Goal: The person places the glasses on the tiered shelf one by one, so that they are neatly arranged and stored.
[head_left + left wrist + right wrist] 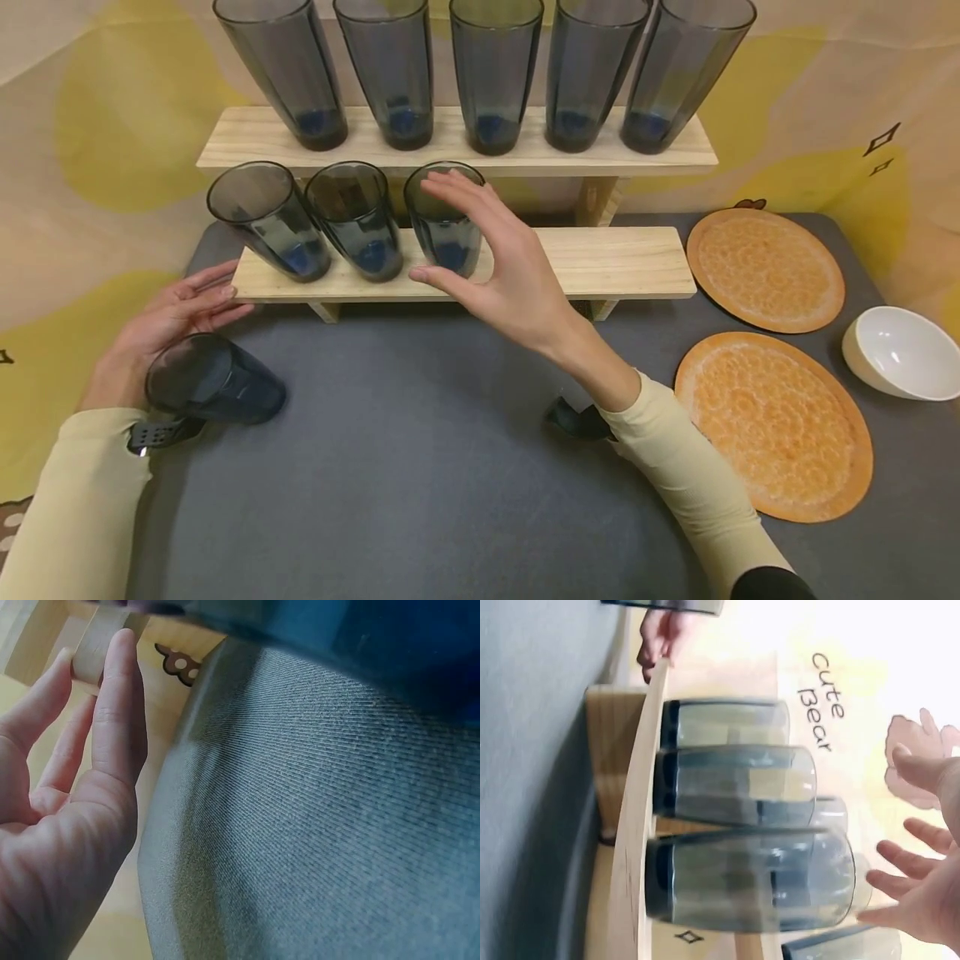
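My left hand pinches the left end of the lower wooden shelf; the left wrist view shows thumb and fingers on either side of the board. A dark blue-grey drinking glass stands on the table beside that wrist. Three matching glasses stand in a row on the lower shelf. My right hand, fingers spread and thumb apart, is near the rightmost of them and partly hides it. In the right wrist view the fingers are close by that glass's rim, holding nothing.
Several more glasses line the upper shelf. Two round tan placemats lie at the right, with a white bowl beyond them. A patterned yellow cloth hangs behind the grey table.
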